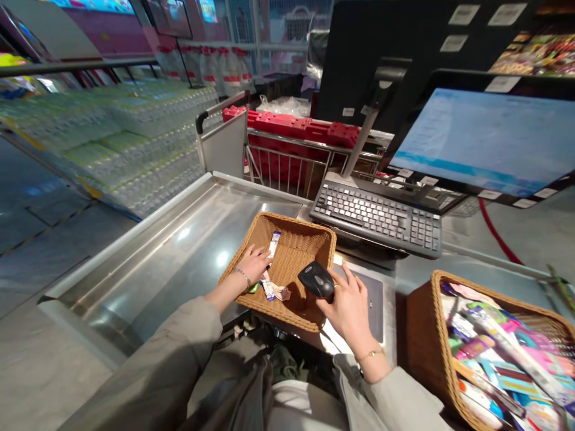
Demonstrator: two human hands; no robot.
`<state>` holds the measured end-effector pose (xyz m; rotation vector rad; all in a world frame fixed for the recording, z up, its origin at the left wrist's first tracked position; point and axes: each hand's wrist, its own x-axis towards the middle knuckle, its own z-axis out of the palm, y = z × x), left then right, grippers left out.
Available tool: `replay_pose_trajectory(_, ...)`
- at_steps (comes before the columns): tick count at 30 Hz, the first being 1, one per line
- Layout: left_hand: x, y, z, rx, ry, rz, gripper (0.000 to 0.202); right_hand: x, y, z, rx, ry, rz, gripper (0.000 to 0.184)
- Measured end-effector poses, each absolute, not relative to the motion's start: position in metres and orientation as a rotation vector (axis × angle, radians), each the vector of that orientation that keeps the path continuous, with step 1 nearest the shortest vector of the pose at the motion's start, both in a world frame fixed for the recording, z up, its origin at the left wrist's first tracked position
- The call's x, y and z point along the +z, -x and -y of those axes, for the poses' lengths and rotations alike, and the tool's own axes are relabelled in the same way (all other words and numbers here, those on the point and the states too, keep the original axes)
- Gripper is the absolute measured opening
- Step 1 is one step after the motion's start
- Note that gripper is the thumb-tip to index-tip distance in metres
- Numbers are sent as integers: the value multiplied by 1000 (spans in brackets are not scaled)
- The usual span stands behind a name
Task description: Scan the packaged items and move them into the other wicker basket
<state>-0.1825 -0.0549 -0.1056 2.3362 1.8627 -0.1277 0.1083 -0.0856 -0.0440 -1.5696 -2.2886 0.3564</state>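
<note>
In the head view, my right hand (348, 305) grips a black barcode scanner (316, 280) above the right side of a brown woven basket (291, 224). The scanner's head points left, over the basket. My left hand (254, 263) reaches over the basket's left wall, its fingers stretched out and partly apart. It is at a small white-and-purple packet (274, 242); whether the fingertips touch it I cannot tell. Closer to me lie another white-and-purple packet (268, 288), a crumpled pale wrapper (282, 292) and a green item (254, 287) partly under my hand.
The basket stands on a metal counter (175, 239) with raised edges. Behind it are a keyboard (377, 212) and a tilted monitor (489, 137). At right, a second woven basket (422, 335) holds many colourful packaged goods. A shopping cart (287, 158) stands beyond the counter.
</note>
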Motion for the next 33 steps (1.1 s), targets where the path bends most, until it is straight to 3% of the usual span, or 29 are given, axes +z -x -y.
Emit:
replay_pose_trajectory(4,-112,189,47,-146,-2354,-1836,35,-44,-103,84,352,1567,2310,25)
replay_pose_trajectory(14,-124,175,38,-245,-2325,-1805,37,-47,-103,78,367,1579,2292,26)
replay_pose_trajectory(19,-134,145,14,-268,-2179,-2021,29,-49,-104,74,338,1591,2299,24)
replay_pose_trajectory(33,-171,135,-21,-487,-1748,-2525,36,-51,-119,68,304,1586,2264,23)
